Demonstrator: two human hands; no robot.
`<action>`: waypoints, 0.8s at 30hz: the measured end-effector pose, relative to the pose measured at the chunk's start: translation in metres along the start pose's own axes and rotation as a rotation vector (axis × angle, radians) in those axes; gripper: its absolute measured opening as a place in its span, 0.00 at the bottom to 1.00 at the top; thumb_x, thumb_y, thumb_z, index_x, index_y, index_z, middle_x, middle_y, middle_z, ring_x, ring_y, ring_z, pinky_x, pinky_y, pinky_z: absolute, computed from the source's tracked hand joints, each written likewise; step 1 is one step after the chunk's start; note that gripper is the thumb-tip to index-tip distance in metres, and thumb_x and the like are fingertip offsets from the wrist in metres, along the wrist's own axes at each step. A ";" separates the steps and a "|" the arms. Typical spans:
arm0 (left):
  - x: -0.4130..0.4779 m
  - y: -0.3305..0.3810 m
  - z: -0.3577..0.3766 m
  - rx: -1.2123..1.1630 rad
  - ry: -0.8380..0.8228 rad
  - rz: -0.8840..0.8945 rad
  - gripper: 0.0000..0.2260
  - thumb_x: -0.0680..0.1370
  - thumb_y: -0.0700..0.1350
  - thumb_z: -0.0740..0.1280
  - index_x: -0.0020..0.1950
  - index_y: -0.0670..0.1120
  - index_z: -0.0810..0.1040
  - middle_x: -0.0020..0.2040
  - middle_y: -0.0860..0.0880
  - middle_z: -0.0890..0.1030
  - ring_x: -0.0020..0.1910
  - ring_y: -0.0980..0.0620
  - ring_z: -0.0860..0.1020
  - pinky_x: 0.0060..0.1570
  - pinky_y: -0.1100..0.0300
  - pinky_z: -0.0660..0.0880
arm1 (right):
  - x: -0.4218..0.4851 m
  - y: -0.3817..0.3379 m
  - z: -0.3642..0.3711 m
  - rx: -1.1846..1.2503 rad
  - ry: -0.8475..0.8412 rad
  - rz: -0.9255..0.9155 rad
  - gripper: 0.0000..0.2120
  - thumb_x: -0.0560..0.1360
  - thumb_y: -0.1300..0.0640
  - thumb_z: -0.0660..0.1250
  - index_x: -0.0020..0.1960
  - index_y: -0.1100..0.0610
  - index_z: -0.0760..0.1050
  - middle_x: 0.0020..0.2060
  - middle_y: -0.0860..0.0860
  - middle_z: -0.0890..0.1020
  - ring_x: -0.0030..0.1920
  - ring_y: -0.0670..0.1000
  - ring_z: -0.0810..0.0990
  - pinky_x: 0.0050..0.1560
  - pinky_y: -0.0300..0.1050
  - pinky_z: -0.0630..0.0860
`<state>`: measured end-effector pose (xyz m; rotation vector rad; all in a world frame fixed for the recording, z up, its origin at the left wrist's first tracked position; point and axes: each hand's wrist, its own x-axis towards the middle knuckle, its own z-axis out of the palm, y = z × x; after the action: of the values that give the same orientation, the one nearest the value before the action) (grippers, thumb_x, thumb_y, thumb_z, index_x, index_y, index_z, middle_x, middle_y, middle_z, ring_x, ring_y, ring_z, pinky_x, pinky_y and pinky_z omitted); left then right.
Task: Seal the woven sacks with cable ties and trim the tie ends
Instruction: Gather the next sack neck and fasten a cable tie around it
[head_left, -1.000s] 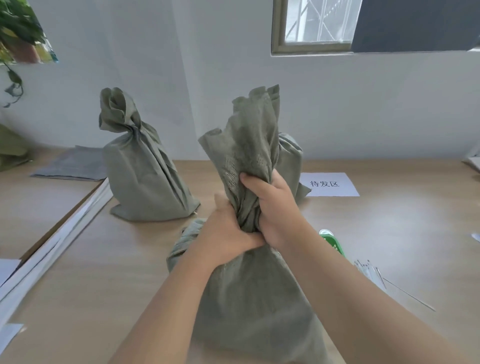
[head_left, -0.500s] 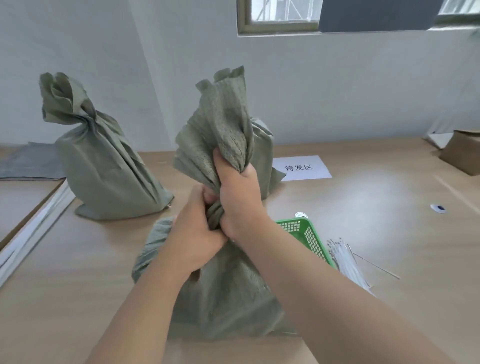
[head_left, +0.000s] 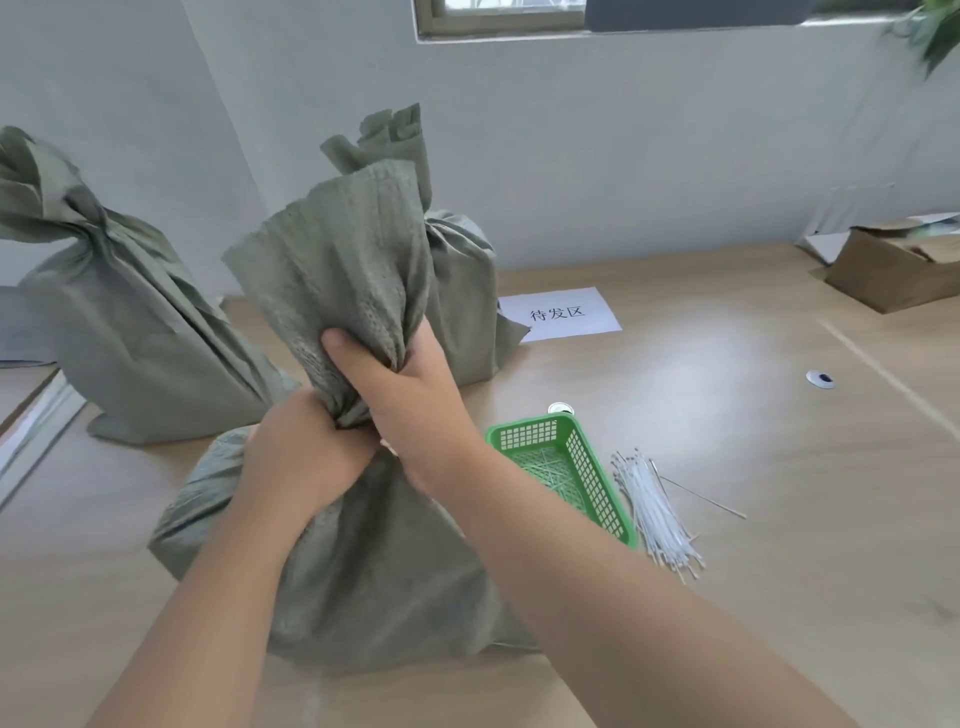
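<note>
I had the near sack (head_left: 363, 571) standing on the tabletop (head_left: 779, 597) right in front of me, its gathered neck rising between my hands. My left hand (head_left: 306, 457) was clenched round the neck at its lowest, tightest part, just above the sack's bulging body. My right hand (head_left: 410, 400) gripped the same neck directly above, touching the left hand. Its thumb lay across the bunched fabric, and the loose mouth fanned out over it.

Two more sacks stood on the tabletop. The left sack (head_left: 140, 332) was off to my left with its neck twisted, and the rear sack (head_left: 462, 291) was just behind the one I held, partly hidden by it. To my right a green basket (head_left: 530, 434) sat near the sack, with thin strips lying in it. Just beside the basket, on its right, lay a loose bundle of white cable ties (head_left: 657, 509). A white paper label (head_left: 561, 312) lay flat beside the rear sack, and a cardboard box (head_left: 893, 270) sat at the far right.
</note>
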<state>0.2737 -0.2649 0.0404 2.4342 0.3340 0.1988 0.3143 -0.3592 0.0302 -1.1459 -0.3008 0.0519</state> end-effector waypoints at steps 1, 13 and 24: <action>0.002 0.004 0.003 0.054 -0.001 -0.011 0.09 0.71 0.52 0.68 0.36 0.48 0.75 0.36 0.44 0.78 0.46 0.36 0.80 0.48 0.45 0.78 | -0.001 -0.002 -0.009 -0.040 -0.007 0.001 0.20 0.75 0.61 0.72 0.66 0.55 0.73 0.61 0.53 0.82 0.63 0.51 0.80 0.67 0.55 0.75; 0.001 0.048 0.029 0.399 -0.044 0.008 0.13 0.74 0.56 0.63 0.33 0.50 0.71 0.34 0.47 0.75 0.43 0.40 0.77 0.53 0.49 0.76 | -0.039 0.023 -0.170 -0.412 0.185 0.031 0.14 0.77 0.47 0.66 0.61 0.50 0.78 0.52 0.52 0.84 0.54 0.52 0.81 0.60 0.51 0.77; -0.013 0.074 0.042 0.454 -0.031 -0.015 0.16 0.77 0.54 0.65 0.30 0.50 0.70 0.30 0.50 0.69 0.40 0.41 0.72 0.48 0.51 0.71 | -0.089 0.108 -0.353 -1.039 0.523 0.618 0.14 0.76 0.57 0.66 0.62 0.54 0.78 0.40 0.45 0.80 0.42 0.51 0.79 0.45 0.44 0.72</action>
<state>0.2849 -0.3494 0.0550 2.8766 0.4206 0.0837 0.3337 -0.6450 -0.2181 -2.1885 0.5824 0.1449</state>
